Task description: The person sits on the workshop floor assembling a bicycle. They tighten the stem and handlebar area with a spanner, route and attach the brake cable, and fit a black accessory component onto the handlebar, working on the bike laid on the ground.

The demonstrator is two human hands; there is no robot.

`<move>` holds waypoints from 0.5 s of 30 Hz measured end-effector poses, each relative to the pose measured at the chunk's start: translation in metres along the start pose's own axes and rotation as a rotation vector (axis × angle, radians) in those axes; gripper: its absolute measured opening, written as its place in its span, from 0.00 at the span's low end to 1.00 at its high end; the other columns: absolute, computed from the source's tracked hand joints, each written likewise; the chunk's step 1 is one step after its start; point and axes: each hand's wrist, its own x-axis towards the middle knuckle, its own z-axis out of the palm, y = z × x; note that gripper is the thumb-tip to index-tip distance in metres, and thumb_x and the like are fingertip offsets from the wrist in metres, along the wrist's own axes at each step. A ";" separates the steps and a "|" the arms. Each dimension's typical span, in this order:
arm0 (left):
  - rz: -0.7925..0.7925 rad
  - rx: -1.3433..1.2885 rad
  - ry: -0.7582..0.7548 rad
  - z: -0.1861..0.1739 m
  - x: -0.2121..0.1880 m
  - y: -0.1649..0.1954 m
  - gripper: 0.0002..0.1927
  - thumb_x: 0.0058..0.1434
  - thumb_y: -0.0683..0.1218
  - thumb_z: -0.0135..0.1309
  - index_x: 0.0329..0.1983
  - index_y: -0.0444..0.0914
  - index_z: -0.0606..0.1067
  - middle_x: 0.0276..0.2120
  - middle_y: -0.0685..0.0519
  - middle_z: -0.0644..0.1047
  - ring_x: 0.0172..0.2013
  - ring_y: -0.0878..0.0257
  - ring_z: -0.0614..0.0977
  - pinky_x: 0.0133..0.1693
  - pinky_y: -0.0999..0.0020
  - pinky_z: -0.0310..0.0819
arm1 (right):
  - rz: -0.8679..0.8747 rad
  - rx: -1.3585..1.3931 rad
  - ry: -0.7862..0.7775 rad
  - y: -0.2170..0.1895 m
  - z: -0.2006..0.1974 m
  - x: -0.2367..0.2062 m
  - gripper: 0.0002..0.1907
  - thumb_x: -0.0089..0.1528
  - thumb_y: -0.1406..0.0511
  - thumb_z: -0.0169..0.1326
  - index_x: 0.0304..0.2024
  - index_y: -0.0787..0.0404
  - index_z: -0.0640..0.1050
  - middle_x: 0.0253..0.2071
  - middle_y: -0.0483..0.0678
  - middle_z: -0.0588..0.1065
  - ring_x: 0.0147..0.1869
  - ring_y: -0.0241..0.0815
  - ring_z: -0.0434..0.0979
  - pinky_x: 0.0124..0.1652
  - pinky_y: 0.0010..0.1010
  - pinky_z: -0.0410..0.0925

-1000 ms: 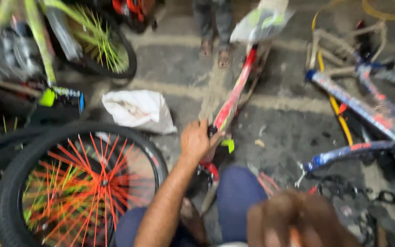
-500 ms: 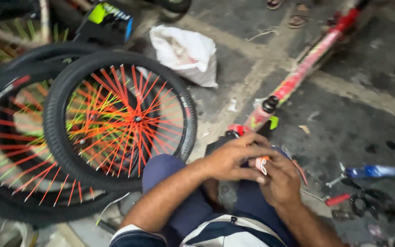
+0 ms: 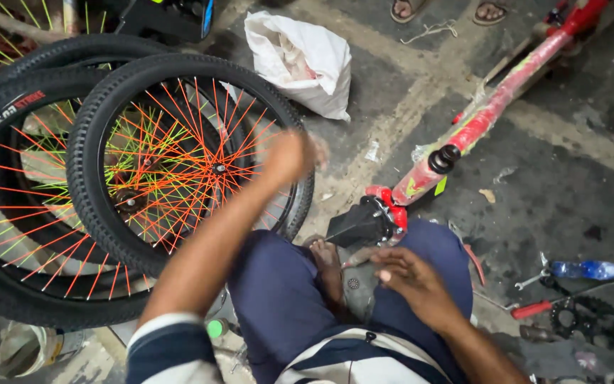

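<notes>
Floor point(image 3: 570, 192): dark grey concrete, stained and gritty, crossed by pale worn bands running diagonally. Scraps of paper and plastic film lie scattered on it. A crumpled white sack point(image 3: 300, 60) sits on the floor near the top, on one of the pale bands. At the right edge, loose metal parts: a toothed chainring point(image 3: 588, 316), a spanner point(image 3: 534, 279), a red-handled tool point(image 3: 533, 310). Bottom left, a small pale bucket point(image 3: 26, 348). Light is even, artificial-looking, with soft shadows. No walls or windows in view.

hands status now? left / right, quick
Left hand: blurred, over the orange-spoked wheel; grip cannot be told.
Right hand: open, empty, resting near the knee.
</notes>
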 end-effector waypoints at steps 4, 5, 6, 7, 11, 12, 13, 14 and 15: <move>-0.187 -0.072 0.994 -0.013 0.076 -0.088 0.48 0.62 0.59 0.64 0.65 0.17 0.57 0.52 0.21 0.74 0.51 0.31 0.79 0.54 0.47 0.75 | 0.030 -0.144 -0.027 0.032 -0.006 -0.006 0.19 0.62 0.68 0.59 0.56 0.62 0.75 0.54 0.49 0.79 0.59 0.40 0.78 0.58 0.34 0.70; -0.217 -0.207 0.875 -0.013 0.081 -0.091 0.45 0.62 0.58 0.64 0.64 0.19 0.60 0.50 0.24 0.75 0.50 0.34 0.80 0.53 0.49 0.75 | 0.071 -0.186 -0.017 0.038 -0.011 -0.009 0.20 0.61 0.68 0.59 0.56 0.61 0.75 0.54 0.48 0.79 0.59 0.38 0.78 0.58 0.34 0.70; -0.248 -0.342 0.747 -0.014 0.081 -0.086 0.42 0.61 0.56 0.64 0.64 0.21 0.63 0.49 0.28 0.77 0.49 0.36 0.81 0.52 0.50 0.75 | 0.066 -0.167 0.017 0.044 -0.017 -0.013 0.20 0.61 0.68 0.59 0.56 0.61 0.75 0.54 0.48 0.79 0.59 0.39 0.79 0.58 0.34 0.70; -0.279 -0.477 0.614 -0.015 0.078 -0.073 0.39 0.61 0.55 0.64 0.64 0.24 0.66 0.47 0.31 0.79 0.49 0.38 0.82 0.51 0.52 0.76 | 0.064 -0.149 0.053 0.048 -0.024 -0.019 0.19 0.61 0.68 0.59 0.55 0.62 0.75 0.53 0.49 0.80 0.59 0.40 0.79 0.58 0.34 0.71; -0.115 -0.692 0.330 -0.030 0.052 0.013 0.22 0.62 0.55 0.59 0.49 0.33 0.79 0.42 0.41 0.83 0.44 0.48 0.87 0.48 0.58 0.78 | 0.029 -0.097 0.222 0.059 -0.052 -0.040 0.18 0.61 0.69 0.58 0.53 0.66 0.76 0.53 0.51 0.81 0.58 0.41 0.79 0.59 0.34 0.69; -0.052 -0.749 0.268 -0.035 0.045 0.039 0.22 0.63 0.56 0.58 0.50 0.34 0.80 0.42 0.42 0.84 0.44 0.49 0.87 0.48 0.58 0.79 | 0.014 -0.110 0.261 0.061 -0.057 -0.044 0.17 0.61 0.70 0.58 0.53 0.66 0.77 0.52 0.51 0.81 0.58 0.41 0.79 0.58 0.34 0.69; 0.010 -0.804 0.207 -0.041 0.038 0.065 0.23 0.64 0.57 0.58 0.50 0.35 0.80 0.42 0.43 0.84 0.43 0.50 0.87 0.47 0.58 0.79 | 0.000 -0.124 0.299 0.063 -0.061 -0.048 0.17 0.61 0.70 0.58 0.52 0.66 0.77 0.52 0.51 0.81 0.57 0.41 0.80 0.57 0.33 0.70; 0.032 -0.856 0.149 -0.047 0.031 0.092 0.25 0.63 0.58 0.58 0.52 0.35 0.78 0.45 0.43 0.83 0.45 0.51 0.87 0.48 0.59 0.79 | -0.019 -0.138 0.339 0.063 -0.063 -0.052 0.16 0.61 0.70 0.58 0.52 0.67 0.77 0.51 0.52 0.81 0.56 0.41 0.80 0.57 0.33 0.70; 0.057 -0.910 0.085 -0.052 0.023 0.118 0.27 0.63 0.60 0.58 0.54 0.35 0.77 0.47 0.42 0.82 0.47 0.52 0.86 0.49 0.60 0.78 | -0.033 -0.133 0.348 0.064 -0.064 -0.055 0.16 0.61 0.70 0.58 0.52 0.66 0.77 0.51 0.51 0.81 0.56 0.41 0.80 0.56 0.33 0.70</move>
